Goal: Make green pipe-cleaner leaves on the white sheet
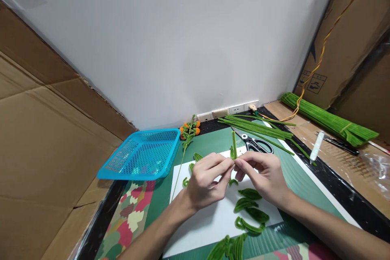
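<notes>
A green pipe cleaner (234,145) stood upright above the middle of the desk, pinched at its lower end between both of a person's hands. The left hand (207,180) closed thumb and forefinger on it from the left; the right hand (264,174) pressed its fingertips against it from the right, so that the fingers (240,163) of the two hands met around the stem. The piece looked light and fuzzy, soft on the surface yet probably wire-cored, so it would bend and keep a bend; a hold near the fold, low on the stem, appeared the surest.

Below the hands lay a white sheet (210,223) carrying finished green leaf loops (248,205), with more loops (228,248) at its near edge. A stem with orange blossoms (189,130) lay to the far left of the sheet, beside a blue mesh basket (143,153). Scissors (254,143) rested just beyond the hands, next to loose green stems (258,128); a tied bundle of green pipe cleaners (329,120) lay far right, near a white tube (315,146). Wall sockets (228,110) ran along the far edge. A cardboard box (317,81) at right bore printed handling symbols, too small to read; no brand or lettering was legible.
</notes>
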`<state>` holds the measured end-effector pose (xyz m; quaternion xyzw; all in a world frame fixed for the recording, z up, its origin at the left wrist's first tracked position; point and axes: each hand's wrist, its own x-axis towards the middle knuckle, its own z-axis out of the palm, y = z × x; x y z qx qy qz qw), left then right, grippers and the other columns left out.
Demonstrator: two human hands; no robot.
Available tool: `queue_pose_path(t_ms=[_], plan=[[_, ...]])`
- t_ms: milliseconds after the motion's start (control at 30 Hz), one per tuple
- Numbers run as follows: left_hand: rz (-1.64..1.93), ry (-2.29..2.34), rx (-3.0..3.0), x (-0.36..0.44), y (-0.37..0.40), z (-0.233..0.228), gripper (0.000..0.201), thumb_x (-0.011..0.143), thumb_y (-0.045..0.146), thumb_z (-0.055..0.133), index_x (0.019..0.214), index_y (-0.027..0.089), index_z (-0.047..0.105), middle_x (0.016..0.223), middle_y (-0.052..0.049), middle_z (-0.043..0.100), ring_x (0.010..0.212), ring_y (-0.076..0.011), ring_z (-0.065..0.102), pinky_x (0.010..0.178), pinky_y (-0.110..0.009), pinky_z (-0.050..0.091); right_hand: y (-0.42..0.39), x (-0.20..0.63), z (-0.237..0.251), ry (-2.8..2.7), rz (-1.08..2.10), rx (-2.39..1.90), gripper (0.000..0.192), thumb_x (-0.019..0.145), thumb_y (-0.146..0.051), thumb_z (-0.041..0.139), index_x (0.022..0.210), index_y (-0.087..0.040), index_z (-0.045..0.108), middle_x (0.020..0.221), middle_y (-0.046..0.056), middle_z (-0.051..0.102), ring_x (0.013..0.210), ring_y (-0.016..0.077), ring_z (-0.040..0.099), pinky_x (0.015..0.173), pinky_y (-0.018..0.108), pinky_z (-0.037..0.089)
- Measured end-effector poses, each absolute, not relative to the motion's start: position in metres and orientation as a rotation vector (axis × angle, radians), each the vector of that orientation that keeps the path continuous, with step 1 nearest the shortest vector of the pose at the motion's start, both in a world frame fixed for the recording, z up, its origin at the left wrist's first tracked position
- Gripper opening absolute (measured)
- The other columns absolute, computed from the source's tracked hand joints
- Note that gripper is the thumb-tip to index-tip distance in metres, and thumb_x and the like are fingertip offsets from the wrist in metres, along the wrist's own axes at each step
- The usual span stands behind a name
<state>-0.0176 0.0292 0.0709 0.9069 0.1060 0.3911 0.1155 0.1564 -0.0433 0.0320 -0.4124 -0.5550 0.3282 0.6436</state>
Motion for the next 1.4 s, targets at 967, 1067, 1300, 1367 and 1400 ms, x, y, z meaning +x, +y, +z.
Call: queue_pose_path(t_ms=[967, 1067, 1300, 1367, 1400], plan=[[0.5, 0.632, 2.279, -0.022, 0.047, 0.085, 0.028, 0.103, 0.022, 0.059, 0.131, 0.022, 0.059, 0.097, -0.001, 0.074, 0.083, -0.0141, 0.068, 0.076, -0.024, 0.05, -0.024, 0.164, 0.023, -1.08, 1.372, -0.836, 0.035, 0.087, -0.048, 0.082, 0.086, -0.016, 0.068, 0.065, -0.001, 0.068, 0.048, 0.0146, 0.067, 0.045, 0.025, 0.058], [0.525, 0.68, 2.188, -0.02, 0.047, 0.085, 0.026, 0.102, 0.029, 0.063, 0.127, 0.022, 0.06, 0.096, -0.001, 0.073, 0.086, -0.0149, 0.068, 0.072, -0.023, 0.049, -0.024, 0.165, 0.022, -1.085, 1.307, -0.865, 0.036, 0.088, -0.05, 0.081, 0.084, -0.016, 0.068, 0.063, -0.001, 0.067, 0.048, 0.0149, 0.066, 0.046, 0.026, 0.057], [0.423, 0.731, 2.322, -0.018, 0.048, 0.086, 0.024, 0.107, 0.037, 0.053, 0.105, 0.02, 0.069, 0.098, -0.002, 0.073, 0.086, -0.0169, 0.063, 0.076, -0.028, 0.045, -0.025, 0.171, 0.02, -1.185, 1.125, -0.956, 0.033, 0.09, -0.047, 0.08, 0.081, -0.017, 0.073, 0.063, 0.001, 0.069, 0.052, 0.0133, 0.064, 0.052, 0.024, 0.053], [0.414, 0.711, 2.437, -0.019, 0.047, 0.084, 0.022, 0.108, 0.034, 0.051, 0.109, 0.02, 0.069, 0.103, -0.003, 0.074, 0.088, -0.018, 0.062, 0.083, -0.031, 0.044, -0.024, 0.171, 0.02, -1.154, 1.177, -0.929, 0.035, 0.088, -0.049, 0.081, 0.079, -0.016, 0.073, 0.063, 0.001, 0.069, 0.051, 0.0143, 0.065, 0.05, 0.025, 0.055], [0.419, 0.699, 2.453, -0.019, 0.047, 0.084, 0.021, 0.108, 0.032, 0.052, 0.109, 0.02, 0.07, 0.103, -0.003, 0.074, 0.089, -0.018, 0.061, 0.085, -0.032, 0.043, -0.024, 0.172, 0.02, -1.133, 1.207, -0.914, 0.035, 0.088, -0.049, 0.081, 0.079, -0.016, 0.073, 0.062, 0.001, 0.069, 0.05, 0.0148, 0.065, 0.049, 0.025, 0.055]])
